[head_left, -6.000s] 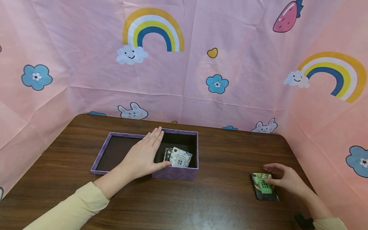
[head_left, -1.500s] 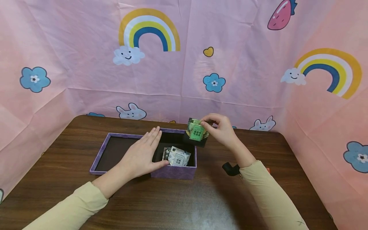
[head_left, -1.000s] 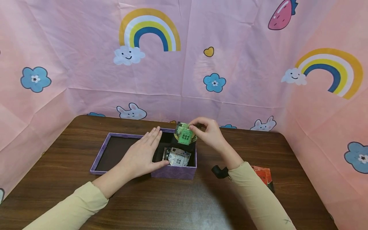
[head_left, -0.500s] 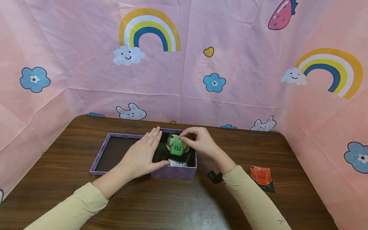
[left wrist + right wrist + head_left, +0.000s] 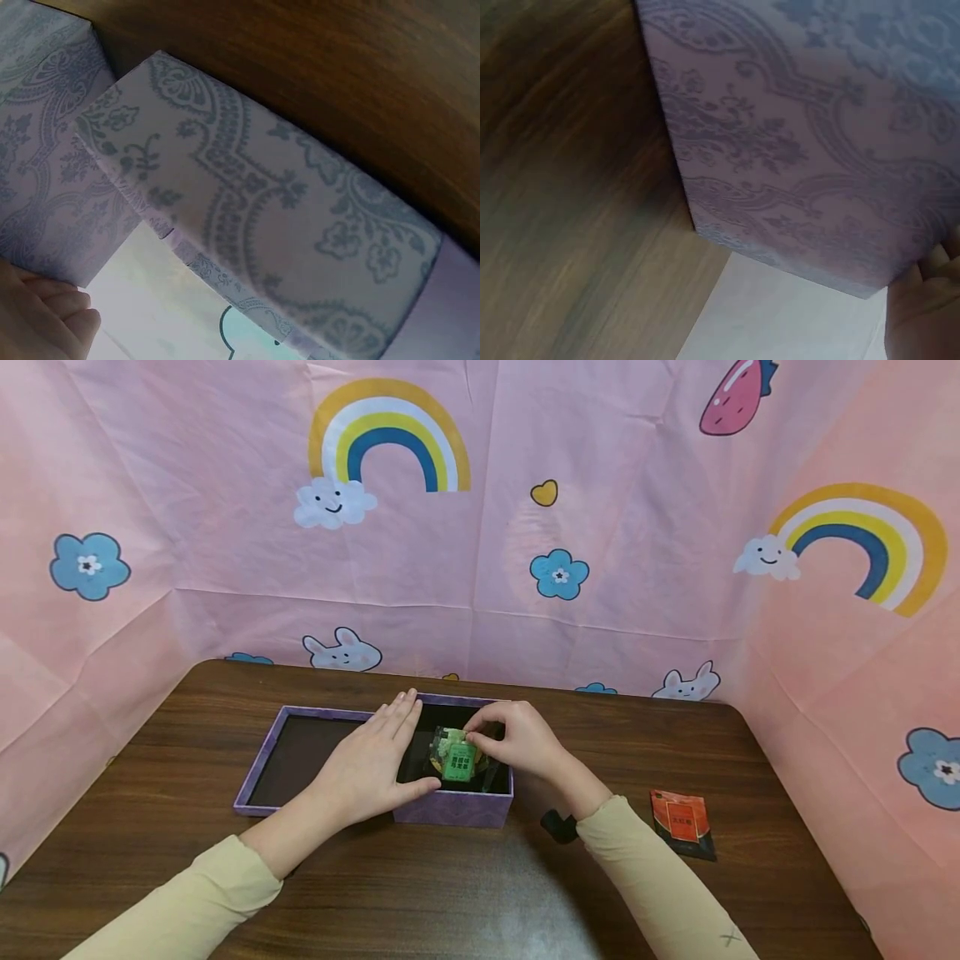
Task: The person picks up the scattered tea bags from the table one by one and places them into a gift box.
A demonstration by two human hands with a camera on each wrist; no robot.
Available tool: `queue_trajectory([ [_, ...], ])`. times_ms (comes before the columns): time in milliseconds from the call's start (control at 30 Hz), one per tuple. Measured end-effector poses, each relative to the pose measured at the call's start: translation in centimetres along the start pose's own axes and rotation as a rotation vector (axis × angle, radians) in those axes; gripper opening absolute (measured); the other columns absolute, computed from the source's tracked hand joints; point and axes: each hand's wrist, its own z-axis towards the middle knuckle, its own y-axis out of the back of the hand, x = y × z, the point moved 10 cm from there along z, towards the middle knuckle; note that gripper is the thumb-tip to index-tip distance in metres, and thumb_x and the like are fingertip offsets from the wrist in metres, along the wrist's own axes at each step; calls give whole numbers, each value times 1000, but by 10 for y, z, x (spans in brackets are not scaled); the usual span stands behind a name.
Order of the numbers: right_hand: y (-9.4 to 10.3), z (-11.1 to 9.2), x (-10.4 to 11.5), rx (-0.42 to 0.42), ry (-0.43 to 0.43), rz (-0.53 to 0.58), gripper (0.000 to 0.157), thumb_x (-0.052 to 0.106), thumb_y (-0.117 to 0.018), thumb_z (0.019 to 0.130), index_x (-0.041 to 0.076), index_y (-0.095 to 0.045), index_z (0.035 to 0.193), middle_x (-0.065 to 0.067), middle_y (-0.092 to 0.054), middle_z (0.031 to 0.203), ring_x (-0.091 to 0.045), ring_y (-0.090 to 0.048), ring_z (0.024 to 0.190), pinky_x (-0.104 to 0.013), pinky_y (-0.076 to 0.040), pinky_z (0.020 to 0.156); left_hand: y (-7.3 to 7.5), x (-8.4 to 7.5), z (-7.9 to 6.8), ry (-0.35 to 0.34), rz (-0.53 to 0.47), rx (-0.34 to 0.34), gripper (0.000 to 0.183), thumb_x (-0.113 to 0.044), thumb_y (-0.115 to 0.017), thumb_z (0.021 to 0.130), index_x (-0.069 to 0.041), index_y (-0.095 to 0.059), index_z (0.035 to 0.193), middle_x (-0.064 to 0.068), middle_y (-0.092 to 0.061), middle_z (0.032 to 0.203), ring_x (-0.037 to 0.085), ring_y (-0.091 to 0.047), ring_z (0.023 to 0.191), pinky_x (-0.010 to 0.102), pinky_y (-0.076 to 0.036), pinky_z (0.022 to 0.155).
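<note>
In the head view a purple patterned box (image 5: 453, 810) stands with its top uncovered. My left hand (image 5: 372, 766) lies along its left side, fingers straight over the rim and thumb at the front edge. With thumb and fingertips my right hand (image 5: 517, 739) pinches the upper right corner of a green tea sachet (image 5: 458, 760) inside the box. The sachet covers the paler sachets beneath it. The left wrist view shows the box's patterned outside wall (image 5: 45, 165) by my fingers; in the right wrist view another outside wall (image 5: 780, 142) fills much of the picture.
Left of the box lies its purple-rimmed lid (image 5: 303, 760), inner side up, partly under my left hand. A red and black tea sachet (image 5: 682, 822) is on the wooden table (image 5: 420, 893) at the right. Pink printed cloth (image 5: 637, 527) hangs behind and beside the table.
My right hand has taken the green sachet from the right of the table and carried it left and down into the box. The red sachet has come into sight. My left hand stays put.
</note>
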Motion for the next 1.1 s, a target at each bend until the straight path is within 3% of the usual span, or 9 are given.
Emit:
queue_trajectory([
  [200, -4, -2, 8, -12, 62, -125, 7, 14, -78, 97, 11, -83, 101, -1, -82, 97, -13, -72, 83, -28, -57, 73, 0, 0, 0, -2, 3, -4, 113, -75, -60, 94, 4, -24, 166, 22, -20, 176, 35, -22, 165, 50, -29, 133],
  [333, -6, -4, 9, -5, 70, -142, 7, 14, -78, 97, 11, -82, 102, -2, -82, 98, -14, -73, 87, -28, -59, 75, 0, 0, 0, -1, -2, -6, 113, -75, -60, 94, 4, -24, 166, 22, -21, 176, 36, -22, 165, 50, -28, 133],
  [767, -3, -5, 10, -3, 73, -104, 9, 11, -79, 97, 9, -82, 105, -4, -81, 99, -15, -72, 87, -35, -62, 82, 0, 0, 0, 0, 1, -3, 113, -76, -59, 94, 4, -25, 166, 21, -20, 177, 35, -22, 165, 49, -28, 134],
  [1100, 4, -5, 6, 5, 54, 31, 13, 9, -76, 98, 6, -81, 109, -7, -81, 105, -19, -75, 94, -45, -64, 81, 1, -1, -1, -6, -6, -15, 113, -75, -60, 94, 5, -27, 165, 22, -22, 176, 36, -23, 165, 50, -29, 133],
])
